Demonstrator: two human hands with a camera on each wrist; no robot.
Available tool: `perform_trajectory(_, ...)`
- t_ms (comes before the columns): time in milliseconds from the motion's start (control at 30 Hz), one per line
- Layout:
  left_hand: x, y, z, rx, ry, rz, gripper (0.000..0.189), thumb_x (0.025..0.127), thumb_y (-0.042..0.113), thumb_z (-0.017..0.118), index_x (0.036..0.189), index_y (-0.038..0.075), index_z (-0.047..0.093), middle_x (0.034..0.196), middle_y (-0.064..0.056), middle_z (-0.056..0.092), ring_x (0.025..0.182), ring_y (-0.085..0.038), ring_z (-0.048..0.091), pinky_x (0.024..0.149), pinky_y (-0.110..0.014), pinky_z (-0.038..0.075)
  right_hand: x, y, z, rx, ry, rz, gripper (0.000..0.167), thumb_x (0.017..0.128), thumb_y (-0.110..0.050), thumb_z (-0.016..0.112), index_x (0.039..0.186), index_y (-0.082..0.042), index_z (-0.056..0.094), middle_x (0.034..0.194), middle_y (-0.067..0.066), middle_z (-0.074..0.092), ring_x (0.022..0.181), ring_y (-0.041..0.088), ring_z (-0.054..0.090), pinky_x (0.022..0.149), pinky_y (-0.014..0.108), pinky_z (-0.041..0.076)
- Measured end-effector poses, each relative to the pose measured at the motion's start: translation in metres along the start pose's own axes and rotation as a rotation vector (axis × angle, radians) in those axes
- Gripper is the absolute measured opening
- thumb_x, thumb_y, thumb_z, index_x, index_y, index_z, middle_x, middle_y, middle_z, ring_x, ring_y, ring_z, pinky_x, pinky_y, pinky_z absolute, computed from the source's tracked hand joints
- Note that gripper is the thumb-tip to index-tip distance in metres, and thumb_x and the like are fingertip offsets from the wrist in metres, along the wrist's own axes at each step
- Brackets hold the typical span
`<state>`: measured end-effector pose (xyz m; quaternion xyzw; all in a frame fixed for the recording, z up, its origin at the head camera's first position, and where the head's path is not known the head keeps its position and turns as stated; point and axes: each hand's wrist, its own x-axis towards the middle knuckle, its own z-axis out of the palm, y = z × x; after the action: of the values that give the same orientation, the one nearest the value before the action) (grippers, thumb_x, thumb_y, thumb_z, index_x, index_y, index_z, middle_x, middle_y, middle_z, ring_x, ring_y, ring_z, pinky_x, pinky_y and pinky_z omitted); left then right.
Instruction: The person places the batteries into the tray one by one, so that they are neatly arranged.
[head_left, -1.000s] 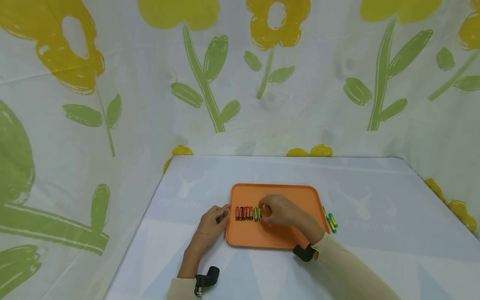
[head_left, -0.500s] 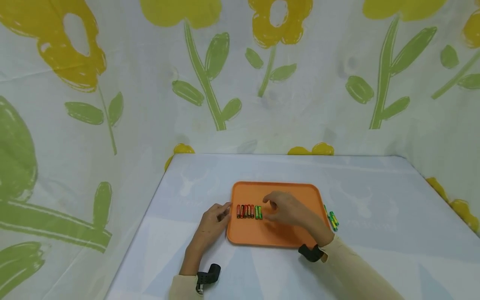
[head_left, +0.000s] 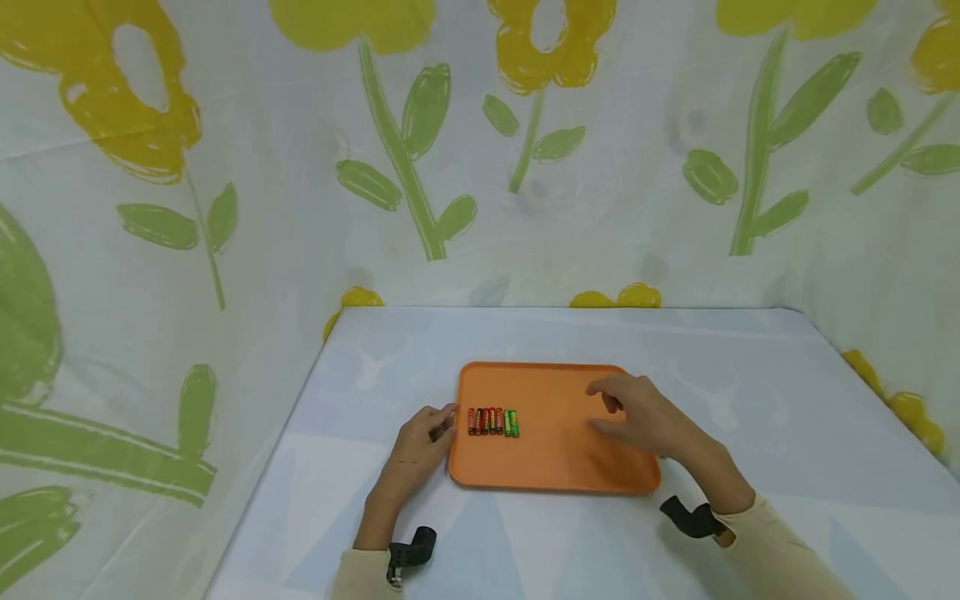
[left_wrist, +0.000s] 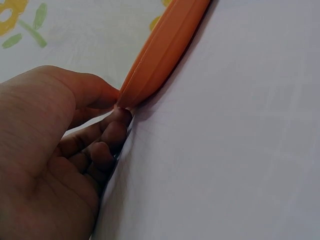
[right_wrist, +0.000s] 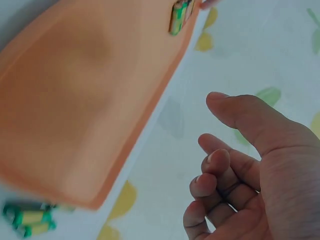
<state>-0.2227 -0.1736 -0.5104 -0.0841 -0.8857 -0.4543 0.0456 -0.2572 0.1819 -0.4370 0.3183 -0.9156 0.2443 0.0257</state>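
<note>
An orange tray (head_left: 555, 467) lies on the table. On its left half, red batteries (head_left: 485, 421) and two green batteries (head_left: 512, 423) stand side by side in a row. My left hand (head_left: 416, 450) is at the tray's left edge; in the left wrist view its thumb and fingertips pinch the orange rim (left_wrist: 160, 55). Over the tray's right side hovers my right hand (head_left: 645, 417), thumb and fingers apart, holding nothing. Loose green-and-yellow batteries (right_wrist: 35, 222) lie beyond the tray's end in the right wrist view; in the head view the right hand and forearm mostly hide them.
A pale patterned cloth covers the table (head_left: 787, 400). Behind it and to the sides hangs a curtain (head_left: 600, 208) printed with yellow flowers and green leaves. Black straps with small cameras (head_left: 693, 518) sit on both wrists.
My right hand has let go of the second green battery beside the first and moved right across the tray. The left hand has stayed at the tray's edge.
</note>
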Motion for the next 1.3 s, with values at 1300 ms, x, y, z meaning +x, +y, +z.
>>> perform_trajectory(1300,0.001,-0.001,0.004,0.010,0.003,-0.015,0.042,0.098,0.009,0.065,0.139,0.006,0.060,0.095,0.004,0.056,0.082,-0.012,0.049,0.070,-0.026,0.045,-0.042,0.083,-0.015,-0.018,-0.128,0.254,0.032,0.082,-0.023,0.082,0.105,-0.005,0.068,0.077,-0.002,0.046,0.069,0.012,0.043,0.059,0.028,0.035)
